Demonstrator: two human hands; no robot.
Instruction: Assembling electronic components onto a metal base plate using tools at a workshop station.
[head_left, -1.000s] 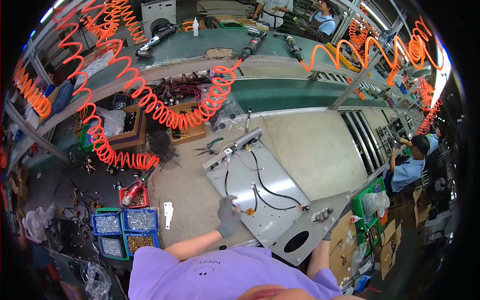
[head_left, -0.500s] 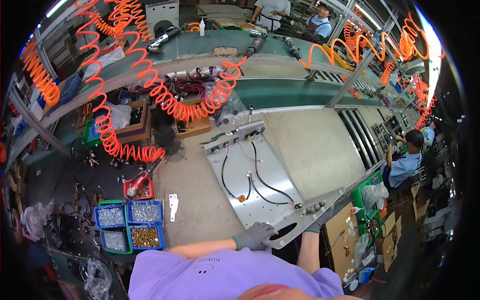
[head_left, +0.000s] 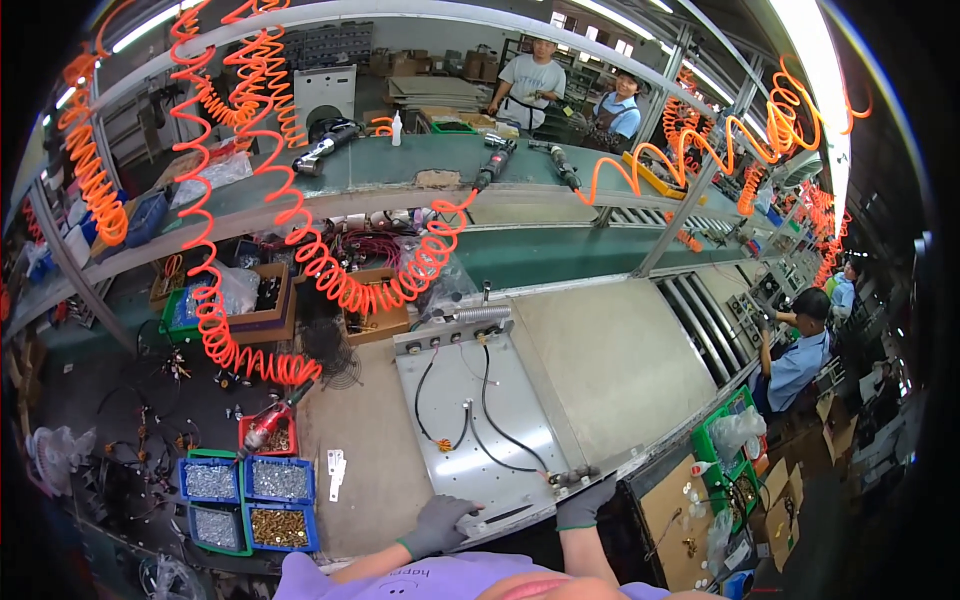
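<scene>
A silver sheet-metal panel (head_left: pixel 500 410) lies on the bench in front of me, carrying black cables, a small orange-and-black coil and a spring at its far end. Along its near side stands a long metal front plate (head_left: pixel 515 518), seen almost edge-on. My left hand (head_left: pixel 437 524), in a grey glove, is closed on the plate's left end, its thumb side partly hidden. Farther right, my right hand (head_left: pixel 585 500), also gloved, grips the plate with its fingers over the top edge. A small white bracket (head_left: pixel 337 475) lies to the left of the panel.
Blue bins (head_left: pixel 280 525) of screws stand at the left, beside a red power screwdriver (head_left: pixel 265 428) on an orange coiled hose. Above the bench runs a green shelf (head_left: pixel 400 160) with more drivers. Cardboard and green trays (head_left: pixel 708 440) sit at the right. Several co-workers stand beyond.
The front plate has turned from a slant with its oval cutout showing to nearly edge-on. Both hands stay on it; the right has moved left and lower. My view has tilted upward.
</scene>
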